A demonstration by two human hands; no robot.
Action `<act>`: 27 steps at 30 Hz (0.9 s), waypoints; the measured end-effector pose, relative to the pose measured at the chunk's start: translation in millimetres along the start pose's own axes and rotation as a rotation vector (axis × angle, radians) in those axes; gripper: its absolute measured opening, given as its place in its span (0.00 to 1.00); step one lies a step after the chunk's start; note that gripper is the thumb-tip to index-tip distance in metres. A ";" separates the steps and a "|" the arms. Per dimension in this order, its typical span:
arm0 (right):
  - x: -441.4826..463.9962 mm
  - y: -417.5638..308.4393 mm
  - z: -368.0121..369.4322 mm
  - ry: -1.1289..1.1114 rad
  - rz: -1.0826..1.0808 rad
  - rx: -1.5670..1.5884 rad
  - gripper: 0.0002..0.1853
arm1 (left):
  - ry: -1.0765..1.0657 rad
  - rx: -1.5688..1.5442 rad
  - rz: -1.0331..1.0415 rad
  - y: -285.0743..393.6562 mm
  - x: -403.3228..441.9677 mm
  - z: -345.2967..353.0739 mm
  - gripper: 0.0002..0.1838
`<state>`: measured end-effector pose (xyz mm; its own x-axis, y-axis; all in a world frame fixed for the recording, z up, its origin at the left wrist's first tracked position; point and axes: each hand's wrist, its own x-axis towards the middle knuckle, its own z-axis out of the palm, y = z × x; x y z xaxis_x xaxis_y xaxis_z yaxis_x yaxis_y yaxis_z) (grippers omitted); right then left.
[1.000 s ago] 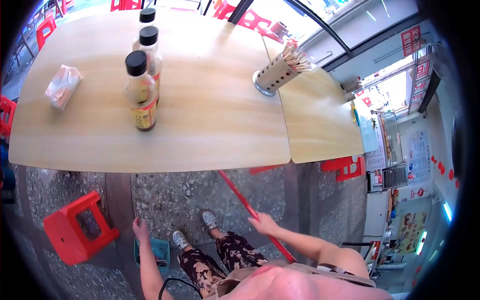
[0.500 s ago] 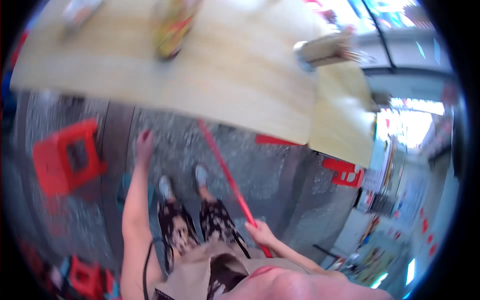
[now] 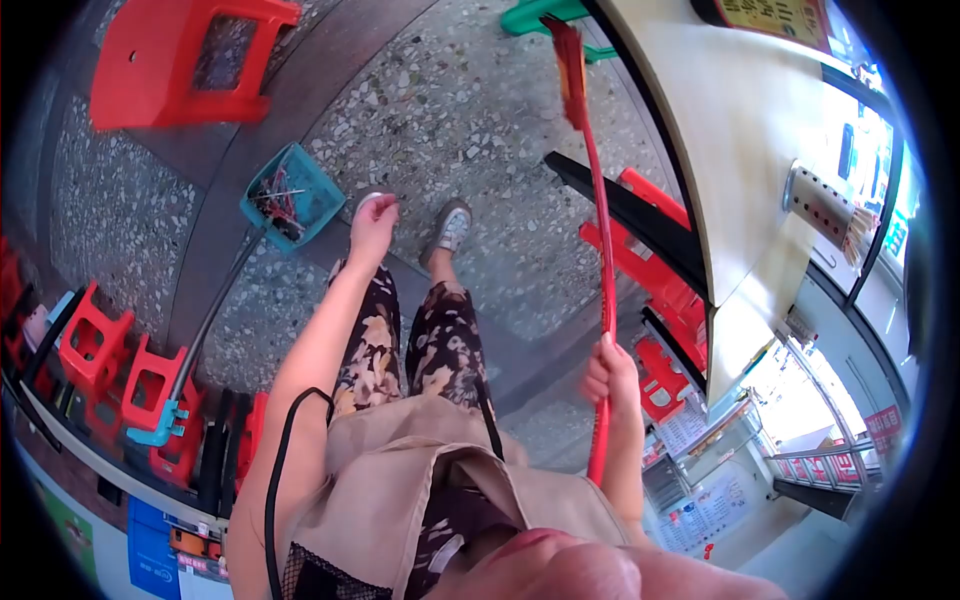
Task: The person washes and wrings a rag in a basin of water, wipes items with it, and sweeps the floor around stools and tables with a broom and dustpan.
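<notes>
My right hand (image 3: pixel 610 376) is wrapped round the long red handle of a broom (image 3: pixel 606 240). Its dark red bristles point away from me, close to the table's (image 3: pixel 690 90) edge. My left hand (image 3: pixel 374 228) hangs in front of my legs with its fingers curled together; whether anything is between them cannot be made out. Left of that hand, a teal dustpan (image 3: pixel 318 184) rests on the floor, holding thin sticks and other litter. Its long dark handle slants down to the left and ends in a light blue grip.
A red stool (image 3: pixel 150 70) stands at the upper left, and more red stools (image 3: pixel 95 338) line the lower left. Others sit under the table at right. A green stool (image 3: pixel 540 14) is at the top. On the table is a perforated metal holder (image 3: pixel 815 205) full of sticks.
My view has swung so the table now lies to the right and the dustpan shows fully. The broom head has come out into sight. My left hand has shifted rightward in view.
</notes>
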<state>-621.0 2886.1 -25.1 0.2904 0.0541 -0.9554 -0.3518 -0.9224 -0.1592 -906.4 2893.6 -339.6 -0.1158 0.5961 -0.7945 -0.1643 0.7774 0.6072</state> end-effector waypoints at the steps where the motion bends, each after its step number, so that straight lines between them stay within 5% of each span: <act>1: -6.6 2.3 -2.2 0.001 0.003 -0.008 0.17 | -0.015 -0.070 -0.005 5.5 -7.0 -3.6 0.13; 5: -19.5 20.5 -2.1 -0.040 0.089 0.023 0.16 | -0.040 -0.159 0.067 20.2 -12.9 -21.8 0.13; 11: -1.3 -9.6 23.6 -0.030 -0.120 -0.036 0.16 | -0.005 -0.163 0.126 18.2 -6.3 -39.8 0.13; 14: 27.7 -29.3 57.5 0.100 -0.322 -0.322 0.13 | 0.008 -0.108 0.122 11.0 -5.8 -43.0 0.13; 19: 35.8 55.9 6.8 0.224 -0.519 -0.725 0.10 | 0.003 -0.020 0.121 1.9 4.9 -34.0 0.14; 23: -39.9 142.6 -61.4 0.278 -0.451 -0.950 0.12 | -0.022 0.074 0.232 41.4 27.3 -15.0 0.15; 27: -112.3 210.9 -106.1 0.382 -0.157 -0.914 0.10 | -0.027 0.102 0.317 72.7 83.9 13.5 0.17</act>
<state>-633.3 2644.9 75.0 0.5977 0.2220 -0.7704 0.4870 -0.8638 0.1290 -914.9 3002.8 -362.0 -0.1190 0.8156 -0.5662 -0.0248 0.5677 0.8229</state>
